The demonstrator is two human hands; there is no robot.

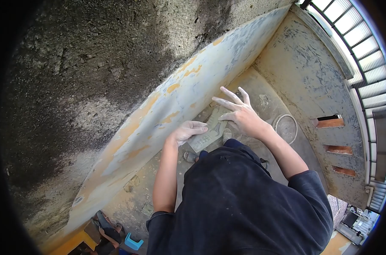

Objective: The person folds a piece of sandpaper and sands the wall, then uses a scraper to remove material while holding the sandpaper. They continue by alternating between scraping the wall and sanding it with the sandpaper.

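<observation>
Below the curved wall, my left hand (pixel 187 131) is closed on the near end of a flat, dusty grey-green piece (pixel 205 138), its thumb and fingers pressed at the edge. My right hand (pixel 239 111) has its fingers spread, whitened with dust, above the far end of the same piece. Whether the right palm touches the piece cannot be made out. My feet in sandals (pixel 189 157) show partly beneath the piece.
A peeling wall (pixel 159 114) rises at the left, topped by a rough dark surface (pixel 86 72). On the floor at the right lies a pale hoop (pixel 296 127). A right-hand wall has slots (pixel 331 122). Another person (pixel 110 229) and a blue stool (pixel 133 242) are at lower left.
</observation>
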